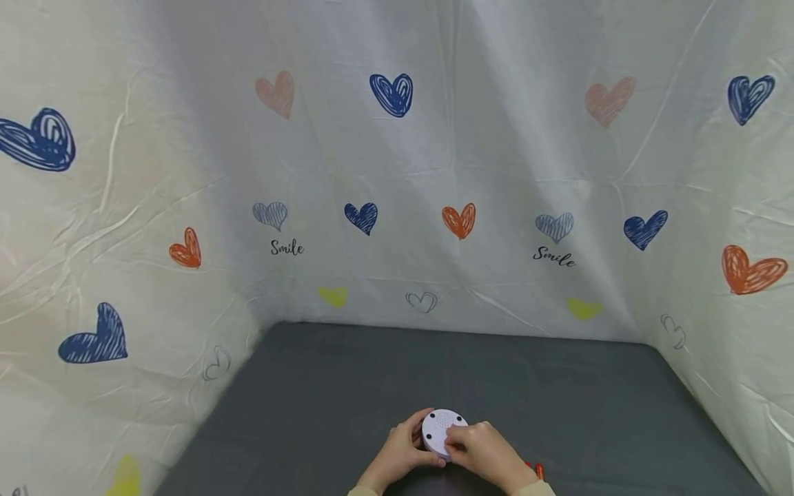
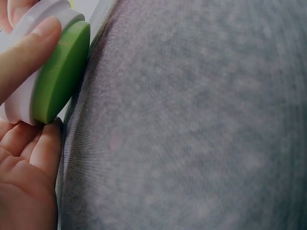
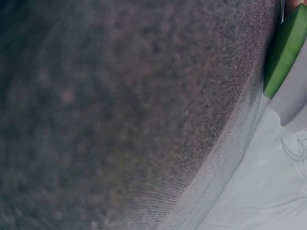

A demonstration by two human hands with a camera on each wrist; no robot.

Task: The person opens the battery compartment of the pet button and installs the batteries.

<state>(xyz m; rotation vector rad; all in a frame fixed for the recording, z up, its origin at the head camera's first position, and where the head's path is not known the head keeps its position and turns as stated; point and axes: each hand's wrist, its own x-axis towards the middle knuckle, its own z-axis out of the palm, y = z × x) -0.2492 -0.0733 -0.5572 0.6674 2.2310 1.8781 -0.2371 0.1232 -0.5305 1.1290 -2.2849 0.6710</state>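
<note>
A round white device [image 1: 437, 426] with black dots and a patch of tiny holes on its upturned face is held over the dark table. Its other side is a green disc [image 2: 63, 72], seen edge-on in the left wrist view. My left hand [image 1: 398, 451] grips it by the rim, thumb on the near side and fingers along the far left. Against the right part of the white face my right hand [image 1: 490, 451] has its fingers bent, fingertips touching; I cannot tell whether they pinch something small. The right wrist view catches only an edge of the green side [image 3: 288, 50].
Close by my right wrist lie small red-orange objects [image 1: 540, 471], partly hidden by the arm. A dark grey cloth [image 1: 322, 386] covers the table. White curtains [image 1: 509, 138] printed with hearts enclose it at the back and both sides.
</note>
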